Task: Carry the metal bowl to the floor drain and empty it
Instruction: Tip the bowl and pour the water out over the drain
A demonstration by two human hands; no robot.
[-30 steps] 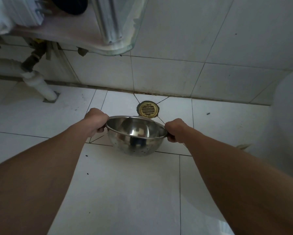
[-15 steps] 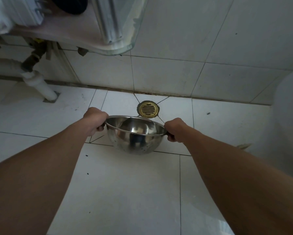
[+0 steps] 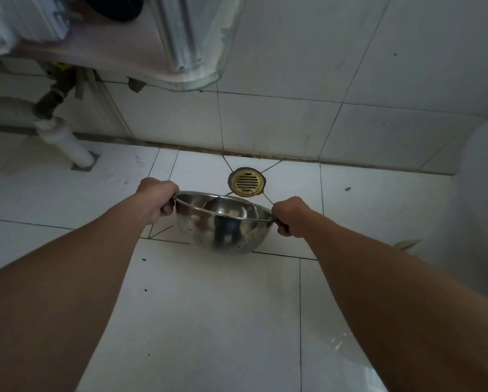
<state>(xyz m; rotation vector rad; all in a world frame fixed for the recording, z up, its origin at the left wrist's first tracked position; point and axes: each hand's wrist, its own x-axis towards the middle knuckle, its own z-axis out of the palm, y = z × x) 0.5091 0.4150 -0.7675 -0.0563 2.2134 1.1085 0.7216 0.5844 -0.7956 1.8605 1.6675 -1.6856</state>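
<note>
A shiny metal bowl (image 3: 223, 227) hangs above the white floor tiles, held by its rim on both sides. My left hand (image 3: 156, 200) grips the left rim and my right hand (image 3: 290, 216) grips the right rim. The bowl's far rim is dipped away from me, so I see more of its outer wall than its inside. A round brass floor drain (image 3: 247, 181) with slots lies just beyond the bowl's far rim, close to the wall. I cannot tell what is in the bowl.
A tiled wall (image 3: 293, 120) rises right behind the drain. A glass shelf (image 3: 203, 77) juts out at the upper left, with a white waste pipe (image 3: 64, 142) entering the floor below it. A large white rounded object (image 3: 480, 207) stands at the right.
The bowl has tipped forward, its far rim dropping toward the drain. Both hands kept their grip and shifted slightly.
</note>
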